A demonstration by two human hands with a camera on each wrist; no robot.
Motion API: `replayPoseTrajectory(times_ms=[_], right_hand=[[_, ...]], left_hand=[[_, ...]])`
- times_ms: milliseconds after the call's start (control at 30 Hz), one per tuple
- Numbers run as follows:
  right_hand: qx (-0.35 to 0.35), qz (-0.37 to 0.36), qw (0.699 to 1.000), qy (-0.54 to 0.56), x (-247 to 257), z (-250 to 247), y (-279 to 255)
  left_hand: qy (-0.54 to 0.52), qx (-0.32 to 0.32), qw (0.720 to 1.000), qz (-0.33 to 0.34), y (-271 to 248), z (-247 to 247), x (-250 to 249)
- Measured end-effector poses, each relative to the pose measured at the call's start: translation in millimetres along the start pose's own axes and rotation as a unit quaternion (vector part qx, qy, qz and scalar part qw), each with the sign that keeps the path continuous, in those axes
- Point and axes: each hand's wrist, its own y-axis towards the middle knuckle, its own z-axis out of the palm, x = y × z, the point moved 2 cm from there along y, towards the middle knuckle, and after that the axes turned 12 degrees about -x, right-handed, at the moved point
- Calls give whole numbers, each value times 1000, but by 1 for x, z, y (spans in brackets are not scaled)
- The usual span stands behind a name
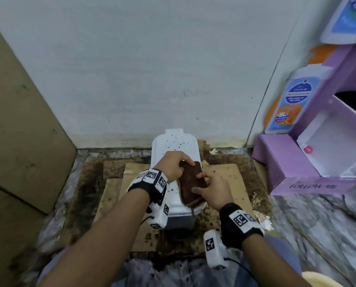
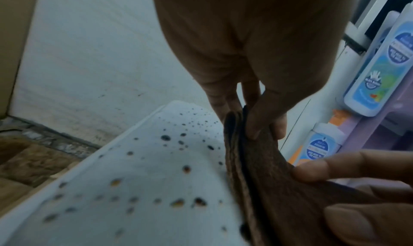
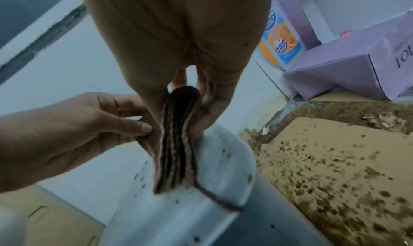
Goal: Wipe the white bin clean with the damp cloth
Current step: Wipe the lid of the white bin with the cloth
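A white bin [image 1: 174, 145] lies on its side on cardboard on the floor, its top face speckled with dark brown spots [image 2: 143, 170]. A folded brown cloth [image 1: 193, 181] is held over the bin's near end by both hands. My left hand [image 1: 174, 164] pinches the cloth's far left edge between thumb and fingers [image 2: 263, 124]. My right hand [image 1: 210, 186] grips the cloth's near right side, thumb on one face and fingers on the other. The cloth's layered folds [image 3: 176, 152] hang down over the bin [image 3: 223, 165], one corner trailing on it.
Stained cardboard [image 1: 227, 175] lies under the bin, with wet brown dirt around it. A pale wall [image 1: 152, 69] stands just behind. A purple display stand [image 1: 297, 162] with lotion bottles [image 1: 295, 100] is at the right. A large cardboard box [image 1: 17, 121] leans at the left.
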Motion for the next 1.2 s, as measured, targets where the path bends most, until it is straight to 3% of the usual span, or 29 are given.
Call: replayPoseTrajectory(times_ms=[133,267,400,533,700,1067,1200], right_hand=[[-34,4,999,4,-7,20,-7],[-68,-17,997,-45,-5,16,-14],[-85,-112,987,-81,3,13,-19],[-42,-212,966,-145,15,21,-22],[31,-239,942,-235,5,44,-17],[12,-241,939,-246,-4,61,-17],[11,-246,934,-258,-4,63,-15]], left_hand=[[3,-18,1000,8,-4,4,10],[-3,-89,996,-14,-11,-5,21],[-26,-148,984,-99,-31,-19,43],[-89,-141,969,-181,-54,-22,60],[-175,-121,950,-228,-83,-13,66],[-209,-70,947,-232,-83,8,84],[-173,-78,955,-229,-79,8,81]])
